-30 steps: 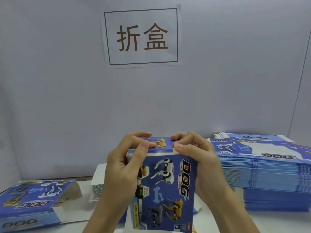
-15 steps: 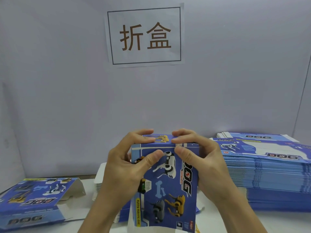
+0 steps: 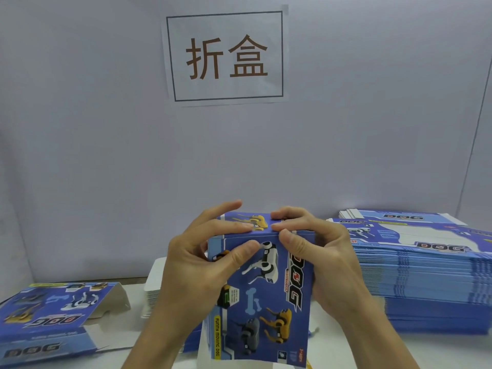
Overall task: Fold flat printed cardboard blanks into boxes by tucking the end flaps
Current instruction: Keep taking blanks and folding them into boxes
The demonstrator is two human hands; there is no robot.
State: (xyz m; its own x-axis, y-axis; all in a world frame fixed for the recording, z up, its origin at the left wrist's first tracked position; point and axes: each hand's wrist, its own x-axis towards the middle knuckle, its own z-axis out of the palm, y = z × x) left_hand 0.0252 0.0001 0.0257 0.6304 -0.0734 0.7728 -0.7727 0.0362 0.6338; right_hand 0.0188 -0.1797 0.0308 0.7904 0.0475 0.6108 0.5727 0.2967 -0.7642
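Your thumbs have slid off the top flap (image 3: 246,222) onto the box (image 3: 266,288) front; the flap's down flat now; your left hand (image 3: 202,259) has lifted its forefinger clear.

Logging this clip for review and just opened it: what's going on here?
A person is folding a printed cardboard box, held upright in both hands. The left hand and right hand grip its upper end, thumbs on the front panel and fingers pressing the top flap down. A tall stack of flat blanks sits to the right, and another box lies at left with its end open. A sign hangs on the wall.
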